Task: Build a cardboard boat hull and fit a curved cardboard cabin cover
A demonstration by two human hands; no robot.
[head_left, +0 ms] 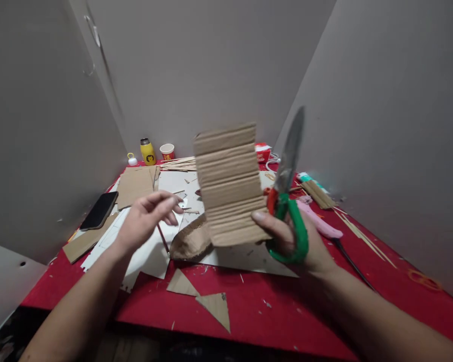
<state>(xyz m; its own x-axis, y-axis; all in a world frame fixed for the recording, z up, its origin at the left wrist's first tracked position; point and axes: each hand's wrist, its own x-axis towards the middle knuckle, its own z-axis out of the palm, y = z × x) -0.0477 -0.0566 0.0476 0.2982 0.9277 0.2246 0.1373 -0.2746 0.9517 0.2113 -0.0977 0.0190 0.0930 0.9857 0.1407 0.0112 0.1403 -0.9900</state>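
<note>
My right hand [287,236] grips a creased rectangle of corrugated cardboard [230,186] by its lower right corner, the thumb on its face. The same hand also carries scissors [292,151], their green handle looped over the fingers and their blades pointing up. To the left, my left hand [154,216] hovers over white paper, its fingers loosely curled and apart, with nothing in them. Between the hands, a boat-shaped cardboard piece [191,241] rests on the table, partly covered by the rectangle. A thin dark red stick [163,237] lies beside it.
Cardboard triangles [212,306] lie near the front edge of the red table [272,317]. At left are a phone [99,210] and cardboard sheets [136,186]. A yellow bottle [147,152] and paper cup [167,151] stand behind. A pink glue gun [324,225] and sticks [364,236] lie right.
</note>
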